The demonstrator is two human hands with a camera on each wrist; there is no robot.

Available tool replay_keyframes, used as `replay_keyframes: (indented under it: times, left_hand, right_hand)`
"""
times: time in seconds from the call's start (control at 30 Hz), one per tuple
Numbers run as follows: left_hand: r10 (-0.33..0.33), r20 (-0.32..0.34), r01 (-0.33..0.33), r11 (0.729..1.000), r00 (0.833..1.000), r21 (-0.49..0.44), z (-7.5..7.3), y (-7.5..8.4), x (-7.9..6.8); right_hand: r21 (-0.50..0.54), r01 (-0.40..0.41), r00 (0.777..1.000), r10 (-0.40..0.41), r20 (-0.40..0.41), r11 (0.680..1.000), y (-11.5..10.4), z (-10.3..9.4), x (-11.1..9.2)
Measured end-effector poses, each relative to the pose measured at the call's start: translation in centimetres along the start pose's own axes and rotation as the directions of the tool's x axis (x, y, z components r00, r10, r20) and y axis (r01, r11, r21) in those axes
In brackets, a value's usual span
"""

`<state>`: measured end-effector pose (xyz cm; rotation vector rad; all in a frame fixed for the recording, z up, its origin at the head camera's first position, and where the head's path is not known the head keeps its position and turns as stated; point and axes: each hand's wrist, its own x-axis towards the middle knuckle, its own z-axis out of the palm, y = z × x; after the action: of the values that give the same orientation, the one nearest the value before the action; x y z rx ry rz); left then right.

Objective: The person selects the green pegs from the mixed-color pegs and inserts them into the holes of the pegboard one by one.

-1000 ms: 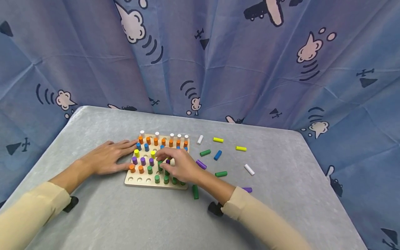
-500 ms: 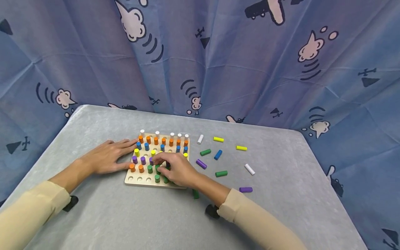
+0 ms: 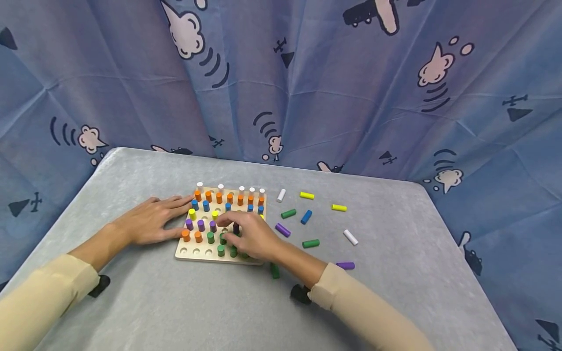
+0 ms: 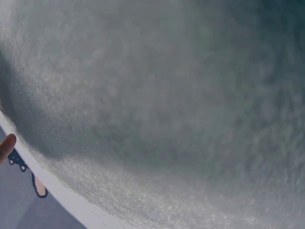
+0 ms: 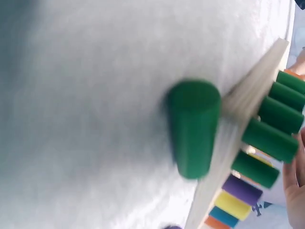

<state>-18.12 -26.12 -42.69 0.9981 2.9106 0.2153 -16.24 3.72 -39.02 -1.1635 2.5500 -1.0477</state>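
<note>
A light wooden pegboard lies on the table, set with rows of white, orange, blue, yellow, purple and green pegs. My left hand rests flat at its left side, the thumb and fingers reaching the edge. One of its fingertips shows in the left wrist view. Over the board's front rows, my right hand has thumb and index finger apart. A green peg stands upright in a hole beside the thumb. A bare hole shows between the fingers. The palm hides some front right pegs.
Right of the board lie loose pegs: white, yellow, blue, purple and green. Another green peg lies near the board's front right corner. A patterned curtain hangs behind the table.
One second ago my right hand had a green peg between its fingers; that peg now stands lower, in a hole, and the fingers have parted from it. The left hand stays put.
</note>
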Motion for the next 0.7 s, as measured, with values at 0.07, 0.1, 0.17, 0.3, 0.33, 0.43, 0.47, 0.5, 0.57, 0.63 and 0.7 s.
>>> replay_keyframes:
  times: [0.07, 0.1, 0.17, 0.3, 0.33, 0.43, 0.47, 0.5, 0.57, 0.63, 0.7]
  left_hand:
    - [0.000, 0.004, 0.000, 1.000, 1.000, 0.001, -0.1, 0.1, 0.0]
    - [-0.001, 0.005, 0.001, 1.000, 1.000, 0.002, -0.1, 0.1, 0.0]
    - [0.001, 0.006, -0.001, 1.000, 1.000, 0.001, -0.2, 0.2, 0.0]
    - [0.004, 0.010, -0.004, 1.000, 1.000, 0.007, -0.3, 0.3, 0.0]
    - [0.005, 0.010, -0.005, 1.000, 1.000, 0.008, -0.4, 0.3, 0.0]
    - [0.001, 0.014, -0.001, 1.000, 1.000, 0.010, -0.4, 0.3, 0.0]
    - [0.001, 0.014, -0.001, 1.000, 1.000, 0.009, -0.4, 0.3, 0.0]
    - [-0.002, 0.017, 0.002, 1.000, 1.000, 0.009, -0.4, 0.3, 0.0]
    - [-0.004, 0.019, 0.003, 1.000, 1.000, 0.008, -0.4, 0.3, 0.0]
    - [-0.001, 0.016, 0.001, 1.000, 1.000, 0.008, -0.3, 0.2, 0.0]
    - [0.000, 0.012, -0.001, 1.000, 1.000, 0.009, -0.3, 0.2, 0.0]
  right_hand:
    - [0.009, -0.009, 1.000, 0.009, -0.007, 1.000, 0.0, -0.6, -0.3]
    - [0.005, -0.013, 1.000, 0.013, -0.009, 1.000, 0.1, -1.0, -0.4]
    - [0.004, -0.020, 1.000, 0.020, -0.018, 1.000, 0.3, -1.7, -0.9]
    - [-0.023, -0.046, 0.998, 0.045, -0.038, 0.999, 1.5, -3.2, -2.2]
    - [-0.026, -0.058, 0.997, 0.056, -0.046, 0.998, 1.9, -3.6, -2.6]
    - [-0.046, -0.095, 0.994, 0.092, -0.064, 0.994, 3.1, -4.7, -3.8]
    - [-0.051, -0.108, 0.992, 0.105, -0.070, 0.993, 3.6, -5.2, -4.3]
    - [-0.049, -0.122, 0.990, 0.118, -0.074, 0.991, 4.0, -5.5, -4.7]
    - [-0.055, -0.154, 0.985, 0.149, -0.085, 0.987, 4.8, -6.3, -5.6]
    - [-0.053, -0.179, 0.981, 0.174, -0.089, 0.982, 5.6, -7.0, -6.6]
    - [-0.050, -0.199, 0.977, 0.194, -0.090, 0.979, 6.3, -7.7, -7.5]
